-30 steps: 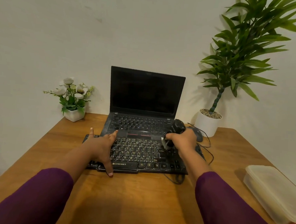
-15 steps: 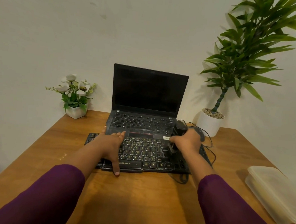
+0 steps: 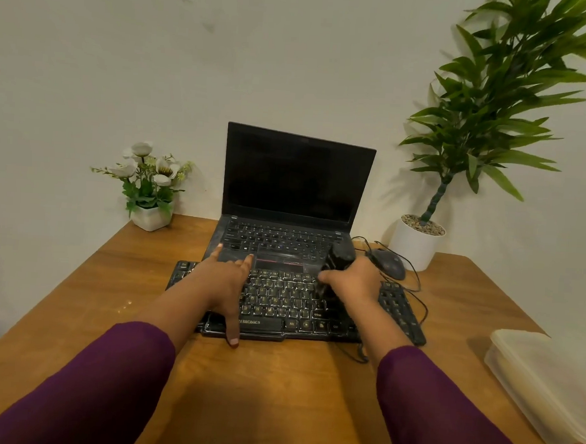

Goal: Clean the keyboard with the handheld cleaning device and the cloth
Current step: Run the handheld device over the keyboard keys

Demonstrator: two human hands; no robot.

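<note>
A black keyboard (image 3: 279, 303) with lit keys lies on the wooden desk in front of an open laptop. My left hand (image 3: 224, 279) rests flat on the keyboard's left half, fingers spread, thumb reaching over the front edge. My right hand (image 3: 353, 282) grips a black handheld cleaning device (image 3: 339, 257) upright, its lower end down on the keys right of centre. No cloth is in view.
The laptop (image 3: 296, 194) stands behind the keyboard, screen dark. A wired mouse (image 3: 387, 262) and a potted plant (image 3: 417, 243) are at the back right, a small flower pot (image 3: 151, 215) at the back left. A lidded plastic container (image 3: 545, 385) sits at the right edge.
My left hand has shifted a little to the right along the keyboard. My right hand with the device has stayed over the same keys. The camera view has shifted slightly.
</note>
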